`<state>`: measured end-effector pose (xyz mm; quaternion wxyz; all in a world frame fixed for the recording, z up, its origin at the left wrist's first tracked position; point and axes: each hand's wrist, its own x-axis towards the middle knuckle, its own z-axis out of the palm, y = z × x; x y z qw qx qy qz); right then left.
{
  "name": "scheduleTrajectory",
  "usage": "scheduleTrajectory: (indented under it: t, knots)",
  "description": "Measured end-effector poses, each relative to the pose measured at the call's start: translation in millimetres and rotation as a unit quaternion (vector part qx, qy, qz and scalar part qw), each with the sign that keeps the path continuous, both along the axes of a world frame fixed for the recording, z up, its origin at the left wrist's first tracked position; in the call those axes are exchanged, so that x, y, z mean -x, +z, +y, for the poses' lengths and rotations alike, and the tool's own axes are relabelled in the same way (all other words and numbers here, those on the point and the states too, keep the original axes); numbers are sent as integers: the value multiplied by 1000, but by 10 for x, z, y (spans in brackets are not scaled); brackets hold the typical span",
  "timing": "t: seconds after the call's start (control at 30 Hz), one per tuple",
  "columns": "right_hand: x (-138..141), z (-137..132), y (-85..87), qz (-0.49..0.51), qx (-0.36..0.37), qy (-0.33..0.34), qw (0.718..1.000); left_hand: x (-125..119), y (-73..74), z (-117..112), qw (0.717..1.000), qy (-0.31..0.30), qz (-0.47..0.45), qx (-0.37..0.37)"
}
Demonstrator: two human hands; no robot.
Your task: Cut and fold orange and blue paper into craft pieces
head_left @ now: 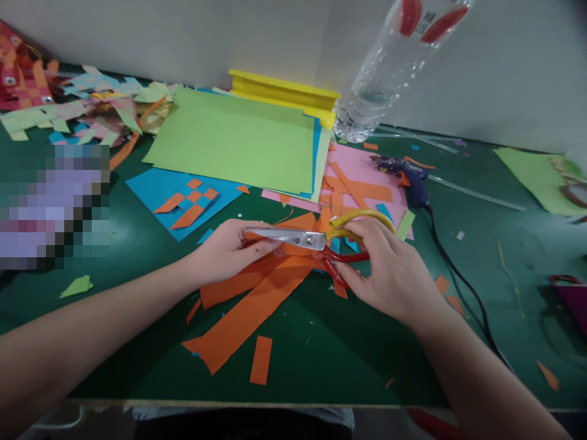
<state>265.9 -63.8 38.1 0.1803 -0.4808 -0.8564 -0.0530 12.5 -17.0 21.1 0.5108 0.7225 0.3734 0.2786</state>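
Observation:
My right hand has its fingers through the handles of a pair of scissors, one handle yellow and one red. The silver blades point left and look nearly closed. At their tips my left hand is closed in a pinch, with a bit of orange paper showing between thumb and fingers; the blades partly hide it. Wide orange paper strips lie on the table below both hands. Beyond my left hand, a woven orange and blue paper fish rests on a blue sheet.
Stacked green sheets lie at the back, before a folded yellow piece. A clear plastic bottle stands behind. To the right is a glue gun with a black cord. Paper scraps pile up at far left, near a blurred-out object.

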Motion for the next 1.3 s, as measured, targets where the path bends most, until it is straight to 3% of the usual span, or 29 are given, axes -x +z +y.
scheduleTrajectory:
  t: [0.37,0.6,0.8,1.13,1.3]
  knots:
    - [3,-1,3,3,-12,9,1000,14,-57,4,999,-8,-39,5]
    - [-14,21,-40,37,-18,-34,999,-3,-22,-8,1000,4,-3,-17]
    - [-18,14,-27,80,-41,-62,994,23,-74,-9,998,-17,-50,-31]
    - [2,6,9,76,1,-37,996,5,-20,-17,995,76,-6,-71]
    - [20,-5,38,67,14,-29,997,25,-35,-13,993,67,6,-98]
